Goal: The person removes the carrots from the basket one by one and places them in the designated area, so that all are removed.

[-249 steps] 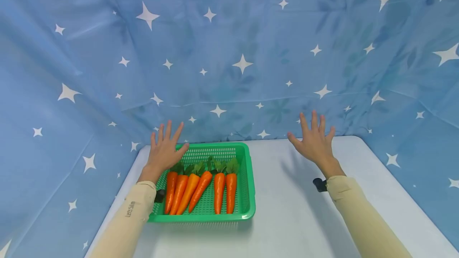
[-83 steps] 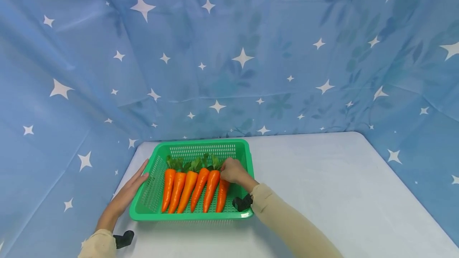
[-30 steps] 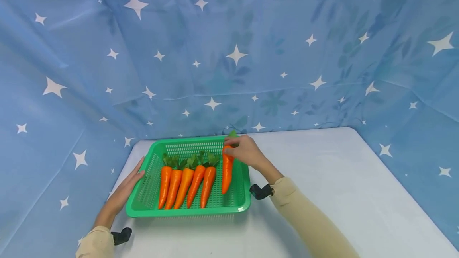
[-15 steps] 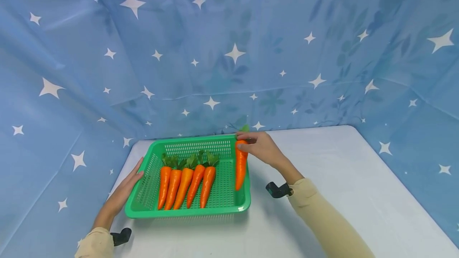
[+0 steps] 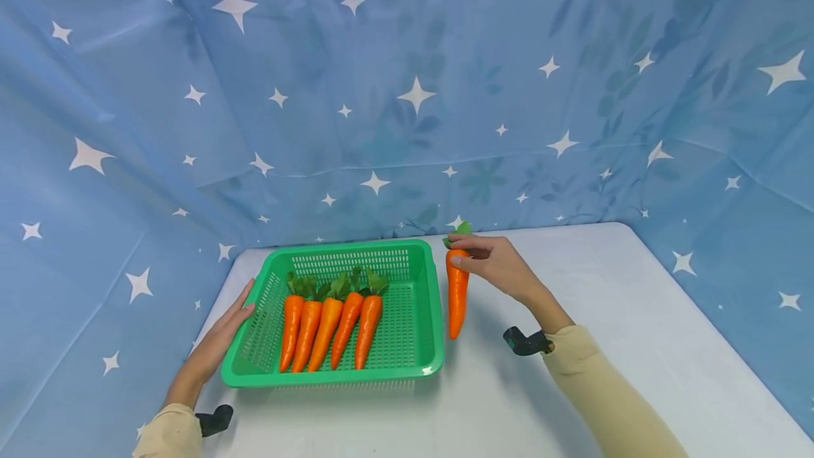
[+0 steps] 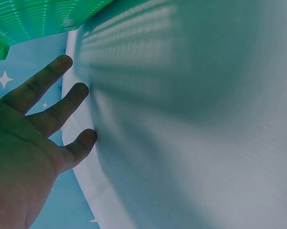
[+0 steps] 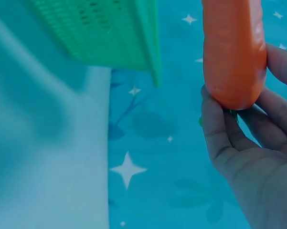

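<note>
My right hand pinches an orange carrot near its leafy top, just right of the green basket. The carrot hangs with its tip down, apart from the basket's right rim. In the right wrist view, thumb and fingers close round the thick end of the carrot. My left hand lies along the basket's left side with straight fingers; the left wrist view shows the palm and spread fingers beside the basket's underside. Several carrots lie in a row in the basket's left and middle part, leaves toward the back.
The basket stands on a white table, toward its left back. A blue curtain with white stars hangs behind and at both sides. Black wrist devices sit at both sleeves.
My right hand has lifted the rightmost carrot out of the basket and carried it right, over the rim. My left hand, earlier above the basket, now stays at its left side.
</note>
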Tool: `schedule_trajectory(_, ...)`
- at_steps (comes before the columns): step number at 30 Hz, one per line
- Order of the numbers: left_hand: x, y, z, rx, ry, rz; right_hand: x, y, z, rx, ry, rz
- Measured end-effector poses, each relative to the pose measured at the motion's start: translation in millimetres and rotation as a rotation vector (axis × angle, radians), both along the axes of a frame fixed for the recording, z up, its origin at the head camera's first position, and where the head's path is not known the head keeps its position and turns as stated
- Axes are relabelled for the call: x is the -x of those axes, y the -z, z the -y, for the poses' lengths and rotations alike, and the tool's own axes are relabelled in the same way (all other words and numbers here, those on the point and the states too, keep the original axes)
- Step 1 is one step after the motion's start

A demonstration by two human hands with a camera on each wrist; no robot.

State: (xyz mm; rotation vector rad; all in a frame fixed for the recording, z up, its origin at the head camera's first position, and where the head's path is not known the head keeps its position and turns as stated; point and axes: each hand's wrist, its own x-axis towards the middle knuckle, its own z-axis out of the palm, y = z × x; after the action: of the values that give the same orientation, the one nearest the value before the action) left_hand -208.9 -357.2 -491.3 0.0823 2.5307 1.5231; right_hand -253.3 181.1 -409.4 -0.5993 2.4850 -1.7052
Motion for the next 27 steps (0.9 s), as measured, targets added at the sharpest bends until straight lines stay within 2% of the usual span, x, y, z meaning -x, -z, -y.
schedule_trajectory(12,0.8,-0.3,0.2,-0.015,0.008,-0.002,-3.5,33.0,-20,-0.068,0.018,0.041)
schedule_trajectory(27,-1.9,-0.4,0.3,-0.026,0.004,-0.007,1.9,83.0,-12,-0.105,0.036,0.072)
